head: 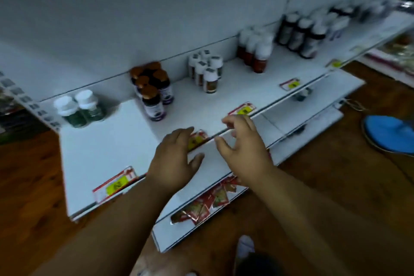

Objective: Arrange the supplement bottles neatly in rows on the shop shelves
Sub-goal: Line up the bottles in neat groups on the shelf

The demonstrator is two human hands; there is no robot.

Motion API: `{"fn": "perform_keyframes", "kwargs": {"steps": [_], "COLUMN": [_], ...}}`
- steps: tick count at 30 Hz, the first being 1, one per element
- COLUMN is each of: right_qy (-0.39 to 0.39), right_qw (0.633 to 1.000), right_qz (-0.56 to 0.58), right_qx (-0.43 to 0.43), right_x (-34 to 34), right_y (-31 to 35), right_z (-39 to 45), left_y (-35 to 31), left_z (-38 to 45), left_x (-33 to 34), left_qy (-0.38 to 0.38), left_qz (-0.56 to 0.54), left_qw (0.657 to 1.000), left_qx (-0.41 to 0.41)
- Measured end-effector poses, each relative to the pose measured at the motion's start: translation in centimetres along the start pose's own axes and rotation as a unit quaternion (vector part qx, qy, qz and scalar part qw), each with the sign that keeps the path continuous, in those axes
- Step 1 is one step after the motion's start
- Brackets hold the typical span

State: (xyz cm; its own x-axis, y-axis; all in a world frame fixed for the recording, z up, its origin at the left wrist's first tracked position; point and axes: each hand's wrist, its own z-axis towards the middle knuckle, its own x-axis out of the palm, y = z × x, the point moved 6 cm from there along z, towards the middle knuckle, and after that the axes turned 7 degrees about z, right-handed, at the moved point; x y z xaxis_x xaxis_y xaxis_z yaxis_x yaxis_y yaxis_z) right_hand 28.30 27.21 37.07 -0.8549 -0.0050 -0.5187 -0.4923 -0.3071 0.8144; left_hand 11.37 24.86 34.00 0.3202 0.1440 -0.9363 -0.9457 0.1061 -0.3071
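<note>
- White metal shelf (112,141) is carrying the supplement bottles in small clusters running from left of the frame up to the upper right.
- Bronze-capped dark glass bottles (153,94) are standing nearest the hands, just left of centre; white-capped green bottles (78,107) are sitting at far left, white-capped brown-labelled bottles (206,69) right of centre.
- Left hand (172,163) is hovering over the shelf's front edge with fingers relaxed and straight, its grip holding nothing.
- Right hand (242,148) is floating beside it, fingers loosely spread, grip likewise empty.
- Both hands are near a red-and-yellow price tag (197,139) on the edge.
- Judging by this, reaching for the bronze-capped cluster is the likely step: gripping one bottle low around its body, sliding rather than lifting, and squaring labels forward should be keeping neighbours from toppling.
</note>
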Motion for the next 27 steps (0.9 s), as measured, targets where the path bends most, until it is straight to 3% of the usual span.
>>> {"fn": "perform_keyframes", "kwargs": {"steps": [7, 17, 27], "right_qy": [-0.093, -0.072, -0.1], "right_qw": [0.994, 0.987, 0.973], "right_qz": [-0.027, -0.076, -0.03], "right_qx": [0.056, 0.125, 0.207], "right_x": [-14.8, -35.6, -40.2], "right_y": [-9.5, -24.1, -41.6], "right_z": [-2.4, 1.2, 13.5], "left_y": [-15.2, -37.0, -43.1], "left_z": [4.5, 14.9, 32.3], "left_x": [5.7, 15.9, 28.9], "left_qy": [0.05, 0.09, 0.151], "left_qz": [0.014, -0.025, -0.046], "left_qw": [0.992, 0.986, 0.981], "left_qx": [0.112, 0.138, 0.116]}}
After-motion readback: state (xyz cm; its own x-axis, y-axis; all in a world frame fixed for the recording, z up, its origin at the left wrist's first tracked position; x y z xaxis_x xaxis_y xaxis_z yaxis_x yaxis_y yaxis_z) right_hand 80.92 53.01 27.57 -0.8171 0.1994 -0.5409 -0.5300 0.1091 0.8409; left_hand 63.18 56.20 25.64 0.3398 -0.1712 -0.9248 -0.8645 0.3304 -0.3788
